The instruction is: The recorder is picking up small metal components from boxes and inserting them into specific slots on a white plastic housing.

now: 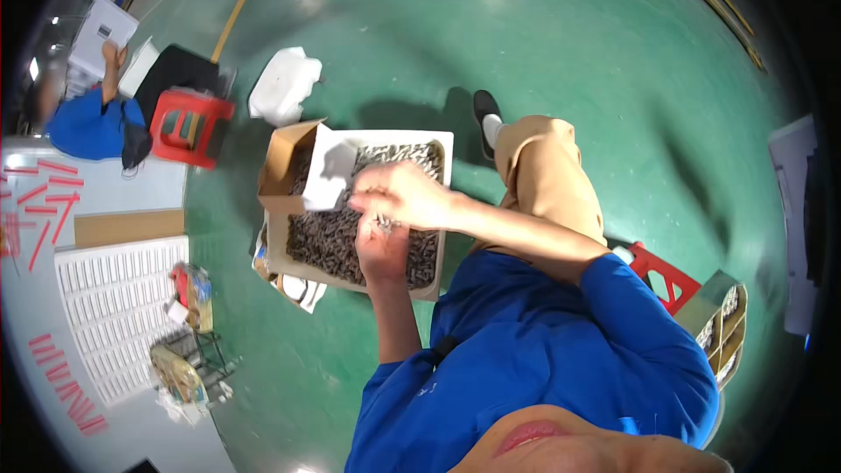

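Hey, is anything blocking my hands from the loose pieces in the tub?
Nothing visible does: your left hand and right hand are over the pieces, inside the tub's outline. The box stands at the far left corner, beside your right fingertips, blocking only that side.

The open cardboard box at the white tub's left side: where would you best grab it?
Probably by the thin left rim of the cardboard box, coming from the left and above. Its open top should let a thumb go inside and fingers outside. To its right, the left hand and right hand crowd the space over the grey pieces.
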The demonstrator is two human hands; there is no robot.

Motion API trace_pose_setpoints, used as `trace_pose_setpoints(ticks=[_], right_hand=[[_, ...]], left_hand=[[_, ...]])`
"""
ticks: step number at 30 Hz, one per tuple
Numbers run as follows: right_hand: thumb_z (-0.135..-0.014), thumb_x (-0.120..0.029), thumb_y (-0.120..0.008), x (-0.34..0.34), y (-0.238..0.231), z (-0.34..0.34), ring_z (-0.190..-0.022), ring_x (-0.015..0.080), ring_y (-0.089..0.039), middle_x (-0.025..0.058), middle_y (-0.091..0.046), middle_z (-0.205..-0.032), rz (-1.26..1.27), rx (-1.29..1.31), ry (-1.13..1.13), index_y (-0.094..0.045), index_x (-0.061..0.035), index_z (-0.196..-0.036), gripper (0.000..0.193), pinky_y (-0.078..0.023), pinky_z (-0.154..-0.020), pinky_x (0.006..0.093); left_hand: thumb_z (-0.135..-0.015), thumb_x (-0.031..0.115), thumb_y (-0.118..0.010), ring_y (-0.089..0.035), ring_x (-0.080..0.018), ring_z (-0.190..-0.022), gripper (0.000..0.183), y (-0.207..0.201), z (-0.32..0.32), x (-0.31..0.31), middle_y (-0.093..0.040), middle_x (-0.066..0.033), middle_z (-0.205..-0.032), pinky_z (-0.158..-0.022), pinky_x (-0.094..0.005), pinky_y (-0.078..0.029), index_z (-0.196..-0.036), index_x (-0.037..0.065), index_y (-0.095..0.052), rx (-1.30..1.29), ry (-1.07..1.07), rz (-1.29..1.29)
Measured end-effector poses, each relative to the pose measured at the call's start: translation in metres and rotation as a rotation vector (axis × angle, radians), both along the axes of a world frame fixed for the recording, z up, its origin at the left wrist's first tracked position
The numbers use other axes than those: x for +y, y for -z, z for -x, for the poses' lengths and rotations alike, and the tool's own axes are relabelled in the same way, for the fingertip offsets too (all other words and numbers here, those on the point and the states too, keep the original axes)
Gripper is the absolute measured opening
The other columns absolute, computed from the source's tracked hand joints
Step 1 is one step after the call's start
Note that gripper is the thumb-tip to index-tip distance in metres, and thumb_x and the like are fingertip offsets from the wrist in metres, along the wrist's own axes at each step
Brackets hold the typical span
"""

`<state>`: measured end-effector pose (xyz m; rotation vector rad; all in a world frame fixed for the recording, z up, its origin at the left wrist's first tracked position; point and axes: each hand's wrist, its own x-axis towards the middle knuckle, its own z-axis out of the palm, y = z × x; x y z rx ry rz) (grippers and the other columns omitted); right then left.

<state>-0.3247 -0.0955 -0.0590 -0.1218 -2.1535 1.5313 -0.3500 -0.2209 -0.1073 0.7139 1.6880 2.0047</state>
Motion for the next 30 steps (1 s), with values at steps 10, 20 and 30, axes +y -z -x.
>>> trace_pose_setpoints(ticks=[10,20,30], right_hand=[[-0.062,-0.018,-0.063,0.053,-0.046,-0.06,-0.078,0.0221,-0.053,0.005,-0.049,-0.073,-0.648,0.29,0.037,-0.059,-0.0059,-0.071,0.016,-0.042,-0.076,0.0346],[-0.066,-0.017,-0.061,0.118,-0.086,-0.136,-0.077,0.017,-0.054,0.0018,-0.056,-0.07,-1.014,0.012,0.324,-0.059,-0.0079,-0.067,0.009,-0.039,-0.068,0.0318],[-0.076,-0.006,-0.069,0.178,-0.088,-0.222,-0.072,0.0162,-0.062,0.007,-0.065,-0.076,-0.183,0.046,0.328,-0.068,-0.0031,-0.089,0.014,-0.049,-0.068,0.0286]], left_hand=[[-0.094,0.02,-0.039,-0.053,-0.021,-0.105,0.031,-0.011,0.008,0.079,-0.051,-0.0108,-0.112,-0.091,-0.0335,-0.045,-0.117,0.0,-0.047,-1.701,0.45,-0.989],[-0.099,0.017,-0.033,-0.049,-0.0257,-0.119,0.034,-0.078,-0.057,0.156,-0.053,-0.0178,-0.125,-0.103,-0.0415,-0.038,-0.119,-0.004,-0.051,-1.465,0.722,-0.794],[-0.1,0.024,-0.03,-0.033,-0.0313,-0.132,0.041,-0.101,-0.135,0.204,-0.041,-0.0158,-0.139,-0.111,-0.0446,-0.027,-0.134,0.005,-0.04,-1.455,0.6,-0.8]])
